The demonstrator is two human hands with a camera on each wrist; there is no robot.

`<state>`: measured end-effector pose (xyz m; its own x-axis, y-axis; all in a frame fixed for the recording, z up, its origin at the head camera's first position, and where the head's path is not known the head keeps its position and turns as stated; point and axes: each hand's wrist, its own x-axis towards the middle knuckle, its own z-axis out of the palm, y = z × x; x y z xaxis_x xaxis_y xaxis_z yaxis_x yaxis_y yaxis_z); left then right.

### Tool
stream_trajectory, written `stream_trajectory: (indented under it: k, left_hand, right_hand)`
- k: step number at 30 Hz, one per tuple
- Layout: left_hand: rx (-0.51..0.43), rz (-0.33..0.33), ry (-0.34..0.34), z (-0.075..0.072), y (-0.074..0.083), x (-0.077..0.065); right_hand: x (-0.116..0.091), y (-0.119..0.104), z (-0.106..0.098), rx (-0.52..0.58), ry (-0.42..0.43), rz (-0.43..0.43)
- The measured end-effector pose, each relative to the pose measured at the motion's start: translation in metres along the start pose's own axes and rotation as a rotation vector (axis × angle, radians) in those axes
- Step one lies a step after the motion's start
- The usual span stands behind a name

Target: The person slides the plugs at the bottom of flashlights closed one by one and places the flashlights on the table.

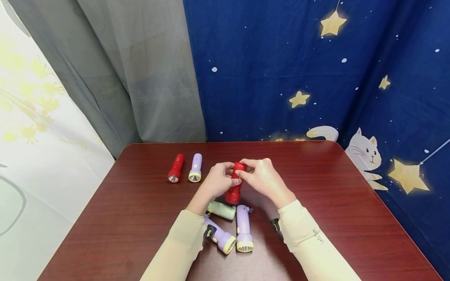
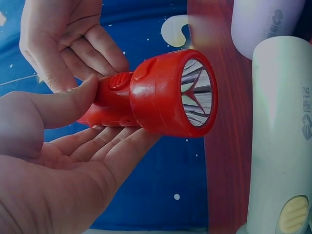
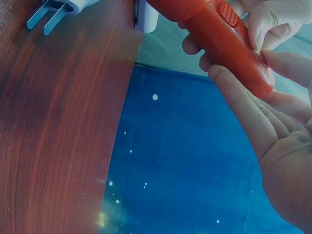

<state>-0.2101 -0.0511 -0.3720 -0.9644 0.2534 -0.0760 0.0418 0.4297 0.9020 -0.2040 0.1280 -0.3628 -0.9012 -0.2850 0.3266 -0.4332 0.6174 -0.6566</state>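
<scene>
Head view: 2 hands [image 1: 218, 180] [image 1: 264, 178] hold a red flashlight [image 1: 232, 194].

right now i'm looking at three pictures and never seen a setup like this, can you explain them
There's no machine here, just a person's two bare hands. The wide picture is taken from the head, looking forward and down; the other two from the left and right wrists. Left hand and right hand together hold a red flashlight. On the brown table lie a second red flashlight, three purple flashlights and a pale green flashlight, partly hidden.
</scene>
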Motion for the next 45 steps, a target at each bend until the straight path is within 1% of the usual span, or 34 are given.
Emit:
stream_trajectory:
  k: [5,12,16,21,25,29,32,38,41,45]
  left_hand:
    - [-0.008,-0.002,0.001,-0.0007,0.0005,-0.0005]
    - [0.005,0.002,0.014,-0.001,0.001,0.0001]
    - [0.002,-0.003,-0.001,-0.0013,0.001,-0.0005]
    - [0.016,-0.025,-0.026,-0.0015,0.0013,-0.0018]
    - [0.032,-0.018,-0.023,-0.0013,0.002,-0.0028]
    - [0.046,0.0,-0.002,-0.0002,0.0046,-0.0044]
    - [0.071,0.01,0.003,0.0008,0.0043,-0.0049]
    - [0.1,0.006,-0.01,0.0015,0.0006,-0.0032]
    - [0.141,0.015,-0.005,0.0008,0.0005,-0.0032]
    - [0.219,0.04,0.021,0.0005,0.0012,-0.0037]
  right_hand:
    - [-0.0005,-0.0002,0.0006,0.005,0.008,-0.002]
    - [-0.0012,0.0002,0.0019,0.022,0.019,0.019]
    - [-0.0011,0.0008,0.0014,0.034,0.021,0.027]
    - [-0.0022,0.0017,0.0006,0.036,0.01,0.031]
    - [-0.0031,0.0015,0.0009,0.05,0.011,0.046]
    - [-0.0041,-0.0002,0.0,0.077,0.026,0.085]
    - [-0.0039,-0.0003,0.0,0.087,0.032,0.115]
    - [-0.003,0.0009,0.0015,0.086,0.033,0.158]
    - [-0.0024,-0.0002,0.0014,0.078,0.031,0.174]
    - [-0.0016,-0.0016,0.0015,0.073,0.032,0.172]
